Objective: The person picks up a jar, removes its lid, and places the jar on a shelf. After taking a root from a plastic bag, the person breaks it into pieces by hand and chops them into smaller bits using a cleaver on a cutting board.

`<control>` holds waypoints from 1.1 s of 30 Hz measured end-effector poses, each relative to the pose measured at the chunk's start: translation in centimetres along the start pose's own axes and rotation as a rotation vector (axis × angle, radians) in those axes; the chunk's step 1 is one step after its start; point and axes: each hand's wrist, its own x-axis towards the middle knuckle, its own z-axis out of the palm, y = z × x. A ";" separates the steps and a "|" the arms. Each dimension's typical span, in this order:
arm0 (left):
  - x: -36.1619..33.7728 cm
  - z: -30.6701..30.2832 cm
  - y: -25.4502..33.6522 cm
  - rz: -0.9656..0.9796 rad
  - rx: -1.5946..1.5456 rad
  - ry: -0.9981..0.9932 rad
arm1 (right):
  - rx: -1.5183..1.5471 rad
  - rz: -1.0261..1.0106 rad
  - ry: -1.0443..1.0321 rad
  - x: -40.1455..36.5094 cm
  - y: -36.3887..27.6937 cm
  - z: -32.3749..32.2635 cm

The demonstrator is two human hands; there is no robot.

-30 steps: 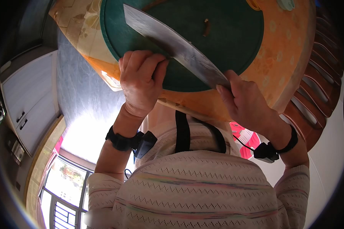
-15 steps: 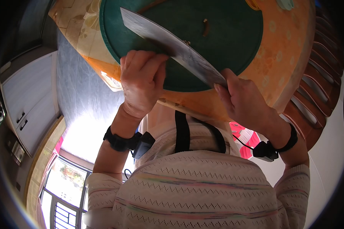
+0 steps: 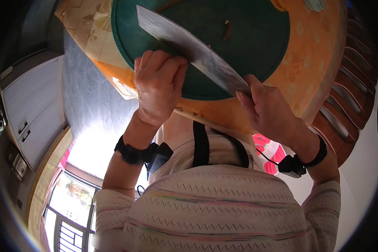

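Observation:
My right hand (image 3: 269, 106) is closed round the handle of a kitchen knife (image 3: 197, 52), a cleaver with a broad, long blade. The blade slants up to the left across a round dark green cutting board (image 3: 256, 54). Close against the near side of the blade, my left hand (image 3: 160, 84) has its fingers curled and pressed together; whatever they pinch is hidden. Beyond the blade lies a short brown root-like piece (image 3: 227, 30) with a pale end. A longer brown stick (image 3: 169, 5) rests at the board's far side, partly out of view.
A patterned orange tablecloth (image 3: 311, 54) covers the table under the board. Something yellow (image 3: 278, 5) and a pale green object (image 3: 313, 5) sit at the far right. A brown slatted wooden chair (image 3: 344, 101) stands close on the right. Grey cabinets (image 3: 33, 109) are at left.
My left hand and the knife have shifted slightly up and to the right. The crumbs by the blade's far edge are less visible now. My grip on the knife looks the same.

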 end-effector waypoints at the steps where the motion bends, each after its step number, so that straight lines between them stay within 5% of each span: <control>1: 0.0 0.1 0.0 0.000 0.000 0.000 | 0.006 0.001 0.003 0.0 0.0 0.0; 33: -0.4 0.2 0.1 -0.080 -0.010 0.023 | 0.050 0.014 0.001 0.0 0.1 0.0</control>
